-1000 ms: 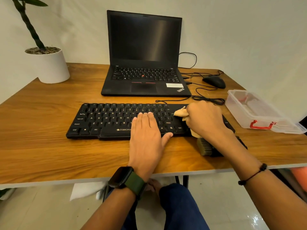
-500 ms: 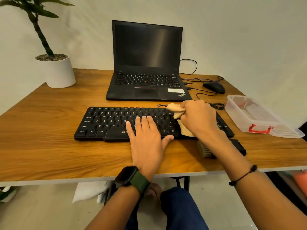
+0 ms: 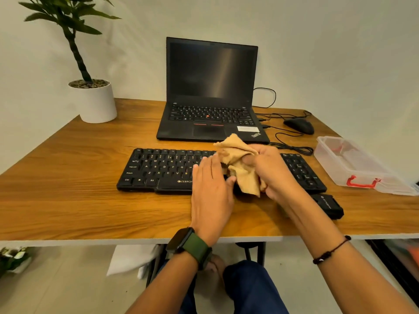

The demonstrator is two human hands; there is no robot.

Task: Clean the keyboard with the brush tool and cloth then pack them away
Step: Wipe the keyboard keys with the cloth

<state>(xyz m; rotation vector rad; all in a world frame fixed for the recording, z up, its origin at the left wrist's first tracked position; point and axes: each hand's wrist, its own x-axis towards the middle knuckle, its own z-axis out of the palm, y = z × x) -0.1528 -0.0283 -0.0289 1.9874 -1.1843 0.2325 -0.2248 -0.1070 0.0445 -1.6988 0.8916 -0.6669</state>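
Right hand (image 3: 272,175) grips a crumpled tan cloth (image 3: 241,164), fingers curled round it, held over the black keyboard (image 3: 163,168) right of centre. Left hand (image 3: 209,189) lies flat, fingers straight, on the keyboard's near edge, touching the cloth's left side. Brush (image 3: 327,205) lies on the wooden desk (image 3: 79,196) at 4 o'clock from the keyboard, partly hidden by the right forearm. Clear plastic box (image 3: 358,166) at 3 o'clock, laptop (image 3: 210,98) at 12 o'clock.
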